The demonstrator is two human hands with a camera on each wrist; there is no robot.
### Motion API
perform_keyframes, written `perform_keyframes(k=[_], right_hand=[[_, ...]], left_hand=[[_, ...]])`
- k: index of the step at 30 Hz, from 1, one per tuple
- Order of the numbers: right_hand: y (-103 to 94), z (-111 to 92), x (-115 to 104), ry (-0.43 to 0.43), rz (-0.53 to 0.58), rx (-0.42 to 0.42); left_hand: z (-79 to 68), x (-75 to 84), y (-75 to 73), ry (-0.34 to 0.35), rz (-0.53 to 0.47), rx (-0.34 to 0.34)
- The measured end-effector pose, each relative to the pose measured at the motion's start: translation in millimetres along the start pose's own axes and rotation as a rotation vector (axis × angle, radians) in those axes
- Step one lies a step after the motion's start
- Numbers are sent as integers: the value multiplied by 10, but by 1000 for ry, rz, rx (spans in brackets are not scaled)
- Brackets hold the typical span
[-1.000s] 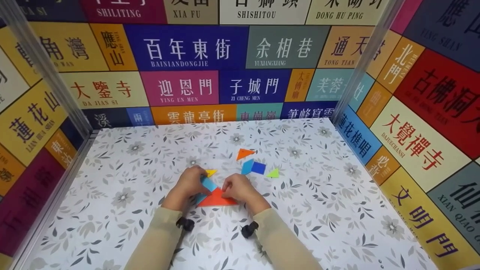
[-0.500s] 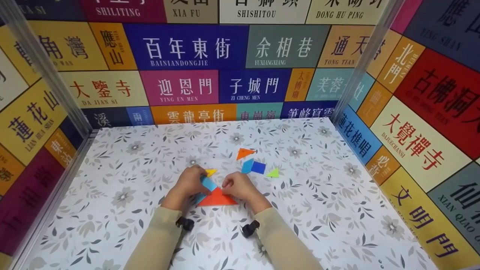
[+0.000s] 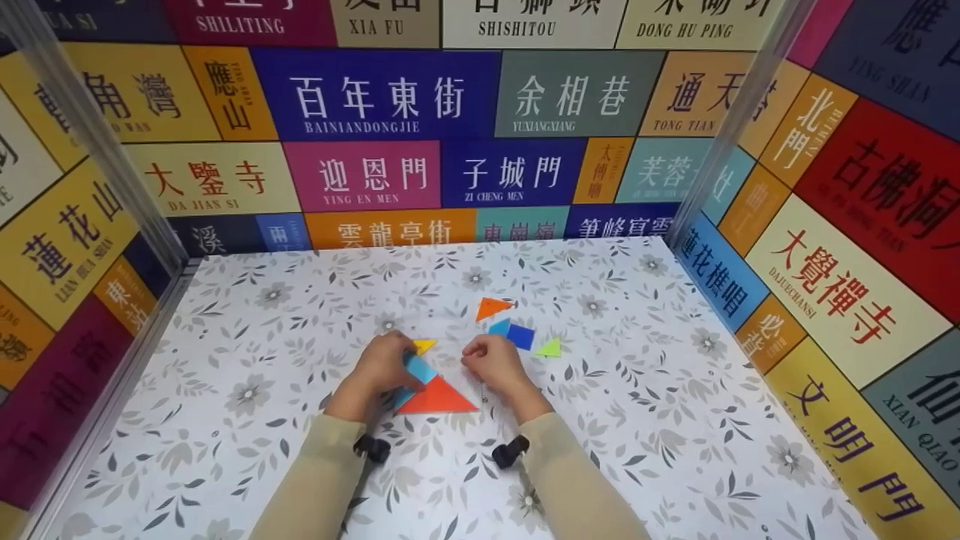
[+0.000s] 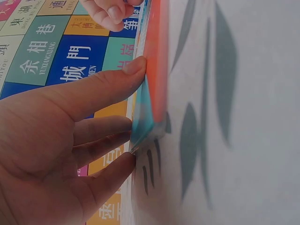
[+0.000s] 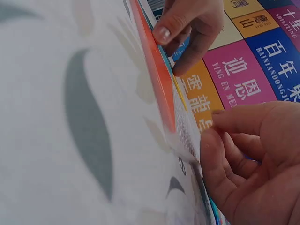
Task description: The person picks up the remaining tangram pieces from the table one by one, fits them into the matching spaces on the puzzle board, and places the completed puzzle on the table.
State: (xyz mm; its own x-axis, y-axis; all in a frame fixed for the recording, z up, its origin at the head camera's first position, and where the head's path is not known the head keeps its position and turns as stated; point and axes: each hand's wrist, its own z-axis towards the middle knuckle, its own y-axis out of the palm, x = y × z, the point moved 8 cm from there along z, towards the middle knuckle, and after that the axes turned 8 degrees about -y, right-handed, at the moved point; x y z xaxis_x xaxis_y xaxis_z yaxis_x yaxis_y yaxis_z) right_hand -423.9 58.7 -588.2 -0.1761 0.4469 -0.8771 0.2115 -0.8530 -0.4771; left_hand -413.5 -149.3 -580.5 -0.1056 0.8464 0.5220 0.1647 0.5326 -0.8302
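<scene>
Flat tangram pieces lie on the table. My left hand (image 3: 381, 364) rests over a light blue piece (image 3: 418, 369), partly covering it. In the left wrist view, the fingers are fairly straight, with the thumb (image 4: 110, 89) touching where the light blue piece meets a large red triangle (image 3: 436, 399). A small yellow triangle (image 3: 425, 346) pokes out beside the left fingertips. To the right, just off the red triangle, my right hand (image 3: 496, 366) has curled fingers. Its thumb and index tips meet in the right wrist view, and I see nothing between them.
Beyond the right hand lie an orange triangle (image 3: 492, 308), a partly hidden blue piece (image 3: 500, 327), a dark blue square (image 3: 521, 337) and a lime green triangle (image 3: 551, 348). Leaf-patterned white covering spans the table (image 3: 247, 315). Sign-printed walls (image 3: 375, 94) enclose its back and sides.
My right hand has left the red triangle's edge, moving right and slightly away from me; it now covers part of the farther blue piece. The left hand stays on its pieces.
</scene>
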Motion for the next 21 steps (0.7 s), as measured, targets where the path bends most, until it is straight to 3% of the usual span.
perform_keyframes(k=[4,9,15,18,21], right_hand=[[-122,28,-2,-25,-67,90],[-250,55,-37,-78,-134,153],[-283,96,27,-56,-264,55],[-275,92,102,-3,-270,-1],[-303,75,147,33,-250,6]], left_hand=[[10,-9,11,-18,-21,-14],[2,2,-2,5,-34,-8],[-15,31,-33,70,11,24],[-14,27,-30,56,10,20],[-8,13,-8,25,2,0]])
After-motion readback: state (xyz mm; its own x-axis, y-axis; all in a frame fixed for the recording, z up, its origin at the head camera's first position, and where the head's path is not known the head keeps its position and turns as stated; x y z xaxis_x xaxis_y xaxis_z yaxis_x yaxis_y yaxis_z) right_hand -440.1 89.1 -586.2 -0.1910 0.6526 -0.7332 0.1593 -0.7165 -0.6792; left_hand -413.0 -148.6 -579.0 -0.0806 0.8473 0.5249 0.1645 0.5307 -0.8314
